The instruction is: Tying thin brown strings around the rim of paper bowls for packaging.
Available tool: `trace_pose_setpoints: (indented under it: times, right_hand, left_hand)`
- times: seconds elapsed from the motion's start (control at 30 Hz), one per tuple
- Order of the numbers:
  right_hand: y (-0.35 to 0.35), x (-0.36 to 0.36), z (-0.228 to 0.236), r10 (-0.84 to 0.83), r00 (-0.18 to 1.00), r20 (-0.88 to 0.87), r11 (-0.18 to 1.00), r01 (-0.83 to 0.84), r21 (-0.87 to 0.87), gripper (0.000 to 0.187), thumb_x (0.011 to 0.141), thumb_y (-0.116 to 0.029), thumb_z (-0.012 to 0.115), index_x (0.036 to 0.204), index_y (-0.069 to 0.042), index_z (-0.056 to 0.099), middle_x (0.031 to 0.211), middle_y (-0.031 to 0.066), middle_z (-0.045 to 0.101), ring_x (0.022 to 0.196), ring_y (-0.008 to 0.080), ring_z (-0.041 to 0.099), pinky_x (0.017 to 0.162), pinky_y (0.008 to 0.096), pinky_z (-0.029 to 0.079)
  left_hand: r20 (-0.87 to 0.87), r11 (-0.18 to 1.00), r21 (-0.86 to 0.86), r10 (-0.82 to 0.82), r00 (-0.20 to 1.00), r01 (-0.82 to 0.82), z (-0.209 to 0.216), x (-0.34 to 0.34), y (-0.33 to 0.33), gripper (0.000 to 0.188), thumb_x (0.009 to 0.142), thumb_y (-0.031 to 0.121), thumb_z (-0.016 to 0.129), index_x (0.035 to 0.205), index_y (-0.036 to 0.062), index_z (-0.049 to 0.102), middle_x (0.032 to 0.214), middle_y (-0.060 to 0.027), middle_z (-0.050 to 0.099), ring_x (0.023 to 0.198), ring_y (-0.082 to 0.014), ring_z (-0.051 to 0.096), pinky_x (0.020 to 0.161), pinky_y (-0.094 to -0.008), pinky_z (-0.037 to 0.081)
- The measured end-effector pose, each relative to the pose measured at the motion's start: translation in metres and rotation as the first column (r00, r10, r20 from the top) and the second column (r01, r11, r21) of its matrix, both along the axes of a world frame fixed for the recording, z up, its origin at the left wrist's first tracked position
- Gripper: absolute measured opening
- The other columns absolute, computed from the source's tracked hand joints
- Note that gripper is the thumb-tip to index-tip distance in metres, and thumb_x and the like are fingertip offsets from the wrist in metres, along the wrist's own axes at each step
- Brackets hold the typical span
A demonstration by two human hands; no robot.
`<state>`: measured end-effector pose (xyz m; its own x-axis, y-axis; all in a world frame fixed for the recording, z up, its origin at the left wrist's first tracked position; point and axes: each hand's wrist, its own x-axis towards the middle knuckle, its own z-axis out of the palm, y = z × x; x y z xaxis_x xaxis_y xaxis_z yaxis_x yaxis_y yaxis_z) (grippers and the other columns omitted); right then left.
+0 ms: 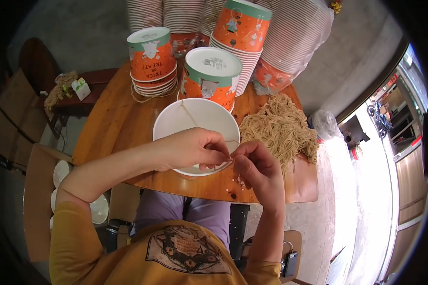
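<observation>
A bucket (169, 118), white inside, stands mouth up at the table's near edge, right in front of me. A tan cord (189, 114) runs from a hole near its far rim down into it. At the right side of the rim my left hand (195, 147) and my right hand (260, 172) meet, thumbs and fingers pinched on the cord's other end. Exactly how the cord passes through the rim there is hidden by the fingers. A heap of loose tan cords (283, 128) lies just right of the bucket.
Upside-down orange buckets (209, 78) stand stacked behind, with a shorter stack (151, 57) at left and tall plastic-wrapped stacks (295, 38) at the back. Tiny pale bits (240, 182) lie by the wooden table's (116, 137) near edge. A cardboard box (38, 199) holds white round pieces.
</observation>
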<state>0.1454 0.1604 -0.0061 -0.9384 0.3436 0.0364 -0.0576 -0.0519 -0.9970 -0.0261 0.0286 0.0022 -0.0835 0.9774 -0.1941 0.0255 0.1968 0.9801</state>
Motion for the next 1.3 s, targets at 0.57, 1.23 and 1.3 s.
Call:
trace_pose_setpoints:
  times: [0.57, 1.23, 1.3]
  right_hand:
    - [0.0, 0.003, -0.031, -0.261, 0.955, -0.142, 0.961, 0.243, -0.128, 0.01, 0.094, -0.011, 0.059, 0.101, -0.004, 0.062, 0.094, 0.0044, 0.066, 0.064, 0.0054, 0.057, 0.054, 0.0192, 0.045]
    - [-0.055, 0.003, -0.039, -0.418, 0.818, -0.396, 0.576, 0.576, 0.58, 0.014, 0.081, 0.0, 0.073, 0.089, -0.004, 0.062, 0.076, 0.0035, 0.056, 0.059, 0.01, 0.053, 0.051, 0.0244, 0.043]
    - [-0.052, 0.004, -0.046, -0.369, 0.813, -0.451, 0.494, 0.582, 0.646, 0.017, 0.079, 0.0, 0.073, 0.093, -0.004, 0.064, 0.074, 0.004, 0.056, 0.058, 0.0115, 0.053, 0.051, 0.0255, 0.044]
  left_hand:
    - [-0.004, 0.997, -0.075, 0.015, 1.0, -0.015, -0.003, 0.003, 0.002, 0.018, 0.092, 0.024, 0.065, 0.1, 0.0074, 0.068, 0.087, 0.0046, 0.063, 0.079, -0.0049, 0.053, 0.068, -0.0219, 0.043]
    - [0.436, 0.982, -0.188, 0.05, 0.899, 0.037, 0.003, 0.006, 0.007, 0.015, 0.091, 0.013, 0.063, 0.105, 0.0069, 0.061, 0.094, 0.0009, 0.06, 0.082, -0.0099, 0.056, 0.068, -0.024, 0.045]
    - [0.426, 0.978, -0.206, 0.08, 0.901, 0.011, 0.001, 0.007, 0.006, 0.016, 0.091, 0.012, 0.062, 0.106, 0.0069, 0.06, 0.096, 0.0006, 0.06, 0.084, -0.0105, 0.057, 0.07, -0.0243, 0.046]
